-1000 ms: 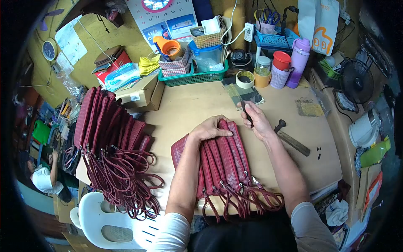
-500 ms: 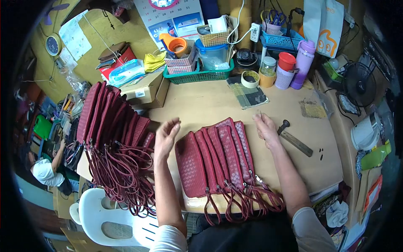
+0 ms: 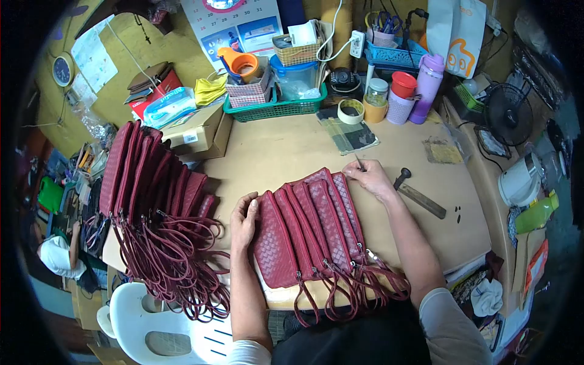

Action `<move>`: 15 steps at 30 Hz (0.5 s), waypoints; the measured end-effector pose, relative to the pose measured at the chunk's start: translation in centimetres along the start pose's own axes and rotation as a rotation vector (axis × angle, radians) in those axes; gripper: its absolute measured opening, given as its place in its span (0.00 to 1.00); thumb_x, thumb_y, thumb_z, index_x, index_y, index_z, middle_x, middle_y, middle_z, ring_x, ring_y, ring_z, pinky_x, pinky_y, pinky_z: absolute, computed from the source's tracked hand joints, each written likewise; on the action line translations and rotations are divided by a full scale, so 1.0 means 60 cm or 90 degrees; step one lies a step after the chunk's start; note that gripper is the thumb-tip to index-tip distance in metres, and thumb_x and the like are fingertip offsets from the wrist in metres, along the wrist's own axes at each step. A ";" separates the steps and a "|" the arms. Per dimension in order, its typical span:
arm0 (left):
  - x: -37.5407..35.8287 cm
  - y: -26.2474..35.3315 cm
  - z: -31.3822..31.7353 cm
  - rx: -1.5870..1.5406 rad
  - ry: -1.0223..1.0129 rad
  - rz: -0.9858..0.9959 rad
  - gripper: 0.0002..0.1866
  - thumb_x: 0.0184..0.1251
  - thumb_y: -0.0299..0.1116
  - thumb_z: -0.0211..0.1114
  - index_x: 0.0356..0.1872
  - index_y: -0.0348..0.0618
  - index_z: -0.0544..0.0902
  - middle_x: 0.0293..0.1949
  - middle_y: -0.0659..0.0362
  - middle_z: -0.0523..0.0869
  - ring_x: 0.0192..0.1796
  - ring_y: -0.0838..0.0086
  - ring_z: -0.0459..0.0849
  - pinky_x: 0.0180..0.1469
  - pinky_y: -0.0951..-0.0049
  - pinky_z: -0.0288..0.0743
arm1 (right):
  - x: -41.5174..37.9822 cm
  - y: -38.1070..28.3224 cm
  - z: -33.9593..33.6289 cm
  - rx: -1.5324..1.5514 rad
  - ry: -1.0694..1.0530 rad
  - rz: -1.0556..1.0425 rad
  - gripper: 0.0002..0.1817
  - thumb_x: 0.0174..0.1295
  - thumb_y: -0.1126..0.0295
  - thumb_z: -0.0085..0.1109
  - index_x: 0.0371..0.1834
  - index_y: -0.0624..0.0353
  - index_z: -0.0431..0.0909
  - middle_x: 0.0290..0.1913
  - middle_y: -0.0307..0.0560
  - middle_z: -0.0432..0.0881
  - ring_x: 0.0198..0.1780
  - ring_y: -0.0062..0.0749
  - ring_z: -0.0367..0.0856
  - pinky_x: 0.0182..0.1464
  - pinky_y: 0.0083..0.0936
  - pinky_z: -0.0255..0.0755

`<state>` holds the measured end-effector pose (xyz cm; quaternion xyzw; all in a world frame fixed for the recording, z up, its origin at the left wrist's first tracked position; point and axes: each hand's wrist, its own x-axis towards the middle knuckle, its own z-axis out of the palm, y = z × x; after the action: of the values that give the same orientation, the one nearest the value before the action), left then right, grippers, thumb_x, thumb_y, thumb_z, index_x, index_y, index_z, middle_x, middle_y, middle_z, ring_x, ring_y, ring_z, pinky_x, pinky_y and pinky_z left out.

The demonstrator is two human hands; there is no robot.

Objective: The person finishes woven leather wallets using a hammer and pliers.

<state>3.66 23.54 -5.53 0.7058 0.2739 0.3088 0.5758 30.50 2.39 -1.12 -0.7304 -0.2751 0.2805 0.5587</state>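
Note:
A row of dark red woven-pattern pouches [image 3: 309,228] lies overlapped on the table, their zippers and wrist straps toward me. My left hand [image 3: 244,220] rests along the left edge of the row, fingers upright against the outermost pouch and holding nothing. At the far right corner of the row is my right hand [image 3: 370,180]. Its fingers are pinched on a small, thin, dark pointed tool [image 3: 359,162], whose tip sticks up; the rest is hidden in the fingers.
A taller stack of similar pouches [image 3: 146,170] stands left, straps hanging over the edge. To the right lie a dark hammer-like tool [image 3: 402,177] and a flat bar [image 3: 423,202]. Tape [image 3: 350,112], a green basket [image 3: 277,108] and a lilac bottle [image 3: 428,88] stand behind. A person [image 3: 61,255] sits far left.
My left hand has come down to the left side of the pouch row. My right hand has moved in to the row's far right corner, still with the thin tool. The view has shifted slightly.

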 end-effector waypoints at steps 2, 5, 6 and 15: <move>0.005 -0.019 -0.001 0.018 0.006 0.036 0.18 0.74 0.37 0.60 0.56 0.32 0.78 0.44 0.58 0.84 0.43 0.77 0.79 0.48 0.75 0.74 | 0.004 0.008 -0.006 -0.033 -0.013 -0.030 0.09 0.63 0.70 0.62 0.38 0.66 0.84 0.36 0.41 0.86 0.38 0.21 0.80 0.44 0.22 0.74; 0.004 -0.011 0.002 0.035 -0.001 0.025 0.18 0.75 0.36 0.59 0.55 0.32 0.78 0.45 0.56 0.85 0.46 0.74 0.80 0.52 0.73 0.73 | 0.008 0.001 -0.015 -0.102 -0.050 -0.073 0.10 0.62 0.70 0.63 0.39 0.67 0.84 0.37 0.44 0.87 0.38 0.24 0.81 0.45 0.25 0.75; 0.004 -0.010 0.002 0.035 -0.001 0.025 0.18 0.75 0.36 0.59 0.55 0.32 0.78 0.45 0.56 0.85 0.46 0.74 0.80 0.52 0.73 0.73 | 0.010 -0.008 -0.018 -0.138 -0.069 -0.086 0.10 0.60 0.70 0.64 0.39 0.67 0.84 0.37 0.46 0.87 0.37 0.25 0.82 0.46 0.27 0.75; 0.004 -0.004 0.003 0.082 0.001 0.018 0.17 0.74 0.36 0.58 0.53 0.31 0.79 0.45 0.54 0.85 0.48 0.73 0.81 0.54 0.72 0.73 | 0.003 -0.081 -0.009 -0.614 -0.077 -0.327 0.10 0.57 0.68 0.63 0.36 0.64 0.81 0.36 0.55 0.80 0.47 0.55 0.79 0.51 0.44 0.72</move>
<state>3.94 23.62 -5.80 0.7448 0.2838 0.2989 0.5248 30.59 3.23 3.72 -0.7956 -0.5736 0.0187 0.1940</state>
